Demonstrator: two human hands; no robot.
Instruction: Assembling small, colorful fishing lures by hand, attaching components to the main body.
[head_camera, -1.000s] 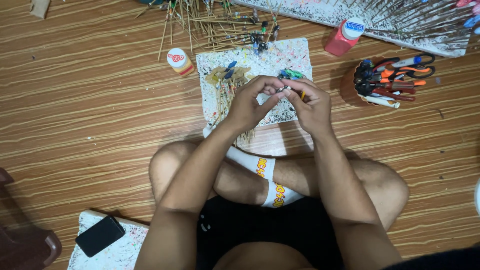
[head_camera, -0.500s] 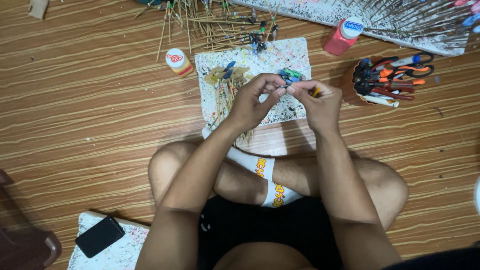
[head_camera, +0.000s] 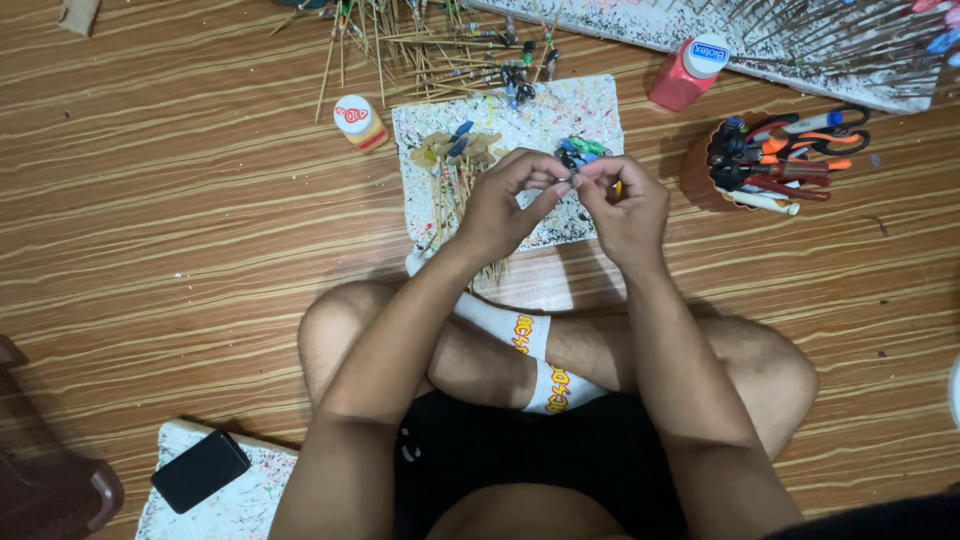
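Home craft corner — wood-look floor, paint-spattered board, cup of scissors.

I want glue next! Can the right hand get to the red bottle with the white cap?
Probably yes: the red bottle stands uncovered on the floor beyond the right hand, but that hand's grip is busy pinching a small piece.

Whatever the left hand and right hand pinch between them is too small to make out, and their fingertips cover most of it, so neither grip can be read clearly. The long paint-spattered board at the far right is cut off by the top edge, as are the far ends of the stick pile. At the near left, a dark brown object runs off the frame, its kind unclear.
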